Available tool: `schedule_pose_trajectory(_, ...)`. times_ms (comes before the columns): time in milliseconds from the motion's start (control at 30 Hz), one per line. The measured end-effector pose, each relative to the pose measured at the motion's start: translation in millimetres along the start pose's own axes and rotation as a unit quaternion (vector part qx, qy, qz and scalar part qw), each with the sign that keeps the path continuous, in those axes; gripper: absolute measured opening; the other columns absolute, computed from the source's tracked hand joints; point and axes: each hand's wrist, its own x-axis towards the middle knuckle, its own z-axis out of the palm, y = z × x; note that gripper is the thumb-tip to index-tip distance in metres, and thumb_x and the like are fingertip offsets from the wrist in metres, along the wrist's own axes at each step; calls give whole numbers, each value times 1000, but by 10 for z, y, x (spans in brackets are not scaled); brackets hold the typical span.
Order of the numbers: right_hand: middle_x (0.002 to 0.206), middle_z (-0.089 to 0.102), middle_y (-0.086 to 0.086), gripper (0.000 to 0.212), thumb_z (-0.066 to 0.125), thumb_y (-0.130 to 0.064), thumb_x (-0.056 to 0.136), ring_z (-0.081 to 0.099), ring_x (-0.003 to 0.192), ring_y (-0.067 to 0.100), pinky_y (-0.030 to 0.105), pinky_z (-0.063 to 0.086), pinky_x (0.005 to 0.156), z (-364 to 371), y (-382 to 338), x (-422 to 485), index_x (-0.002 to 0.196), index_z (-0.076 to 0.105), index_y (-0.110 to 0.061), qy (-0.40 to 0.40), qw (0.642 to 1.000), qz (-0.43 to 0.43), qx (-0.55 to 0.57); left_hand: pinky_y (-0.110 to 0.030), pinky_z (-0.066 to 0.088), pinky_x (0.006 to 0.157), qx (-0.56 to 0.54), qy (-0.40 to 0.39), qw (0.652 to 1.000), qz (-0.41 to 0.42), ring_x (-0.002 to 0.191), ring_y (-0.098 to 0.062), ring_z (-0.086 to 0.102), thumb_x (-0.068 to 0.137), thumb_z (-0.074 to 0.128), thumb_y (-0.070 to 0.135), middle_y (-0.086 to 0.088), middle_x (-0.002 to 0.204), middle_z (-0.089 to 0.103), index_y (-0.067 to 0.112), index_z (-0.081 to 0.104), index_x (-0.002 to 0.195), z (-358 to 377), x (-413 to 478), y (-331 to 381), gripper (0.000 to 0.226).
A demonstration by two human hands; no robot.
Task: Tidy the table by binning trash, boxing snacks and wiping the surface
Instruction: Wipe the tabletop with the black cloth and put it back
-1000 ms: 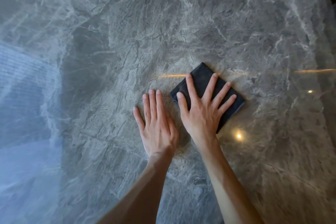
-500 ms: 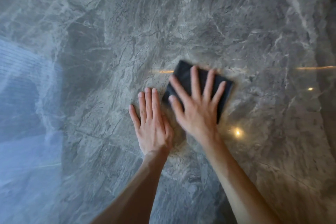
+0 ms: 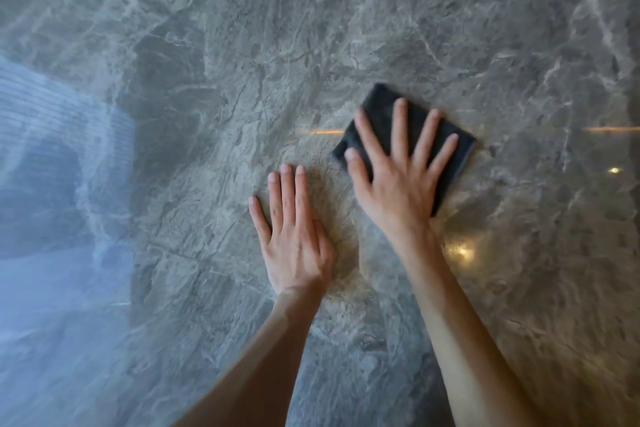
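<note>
A folded dark cloth (image 3: 382, 104) lies flat on the grey marble table (image 3: 346, 28), a little right of the middle. My right hand (image 3: 398, 184) presses down on it with the palm flat and the fingers spread, covering most of the cloth; only its far corner and right edge show. My left hand (image 3: 298, 243) rests flat on the bare table just left of and nearer than the cloth, fingers straight and close together, holding nothing. It does not touch the cloth.
The glossy marble fills the whole view. A pale blue reflection (image 3: 52, 184) covers its left side. Small bright light reflections (image 3: 464, 251) sit near my right wrist and further right.
My right hand has slid the cloth a little left, then farther away and to the right. My left hand has stayed flat in about the same spot.
</note>
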Motion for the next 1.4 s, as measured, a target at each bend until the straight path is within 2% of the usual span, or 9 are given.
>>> schedule_pose_trajectory(167, 165, 14, -3, 58, 33, -63, 95, 6, 151, 39, 70, 11, 113, -46, 373, -928, 149, 17, -51, -30, 993, -117, -3, -52, 4, 123, -2, 2, 1000, 4, 153, -14, -1, 94, 22, 22, 3, 165, 5, 23, 8, 156, -6, -3, 17, 63)
schedule_pose_trajectory(467, 164, 18, 5, 55, 30, -65, 95, 8, 148, 48, 75, 8, 110, -10, 305, -145, 148, 22, -51, -10, 996, 84, 7, -52, 4, 123, 0, 6, 1000, 5, 153, -15, 1, 90, 24, 21, 2, 165, 7, 22, 11, 156, 7, 1, -3, 67)
schedule_pose_trajectory(700, 164, 18, -4, 54, 32, -61, 96, 7, 151, 39, 69, 10, 114, -77, 224, -915, 148, 20, -52, -40, 993, -109, 16, -54, 7, 122, 13, -12, 1000, 13, 153, -18, 3, 94, 28, 26, -2, 164, 8, 21, 12, 156, -38, 0, 26, 64)
schedule_pose_trajectory(833, 164, 20, -3, 53, 30, -61, 97, 10, 151, 40, 69, 11, 115, -77, 767, -805, 148, 20, -52, -29, 999, 3, -37, -54, 6, 122, 16, -2, 1000, 4, 153, -19, 4, 92, 31, 19, -2, 164, 8, 20, 13, 156, -44, 10, 6, 66)
schedule_pose_trajectory(967, 163, 22, 4, 52, 22, -64, 97, 13, 147, 49, 75, 11, 109, -36, 464, -19, 147, 25, -52, -3, 989, 148, 4, -54, 7, 122, 19, -6, 1000, 4, 153, -18, 4, 91, 26, 21, -1, 164, 9, 21, 13, 155, -33, 18, -2, 66)
schedule_pose_trajectory(1100, 164, 20, 2, 52, 28, -61, 97, 8, 149, 47, 72, 8, 112, 5, -6, -177, 148, 23, -51, -5, 1000, -24, 16, -54, 7, 122, 19, -10, 1000, 10, 152, -18, 4, 93, 24, 24, -2, 164, 9, 22, 12, 156, -24, 4, 22, 64)
schedule_pose_trajectory(1233, 165, 12, -6, 54, 30, -60, 97, 3, 152, 38, 70, 9, 114, -68, 335, -948, 149, 16, -52, -62, 985, -162, -1, -55, 8, 122, 28, -11, 999, 13, 153, -20, 4, 92, 26, 24, -3, 164, 9, 22, 11, 156, -14, 10, -1, 65)
schedule_pose_trajectory(1300, 165, 12, -6, 54, 28, -60, 98, 3, 152, 35, 67, 8, 116, -103, 688, -929, 149, 15, -52, -68, 990, -121, -29, -55, 6, 122, 25, -8, 1000, 8, 153, -19, 3, 90, 29, 21, -2, 165, 8, 22, 10, 156, -16, 23, -8, 68)
schedule_pose_trajectory(1400, 164, 17, -2, 51, 24, -58, 100, 8, 151, 39, 69, 10, 115, -87, 837, -437, 150, 17, -51, -34, 998, 46, -36, -53, 3, 123, 23, -7, 1000, 7, 153, -18, -1, 89, 28, 20, 0, 165, 3, 23, 6, 156, -10, 20, -13, 70)
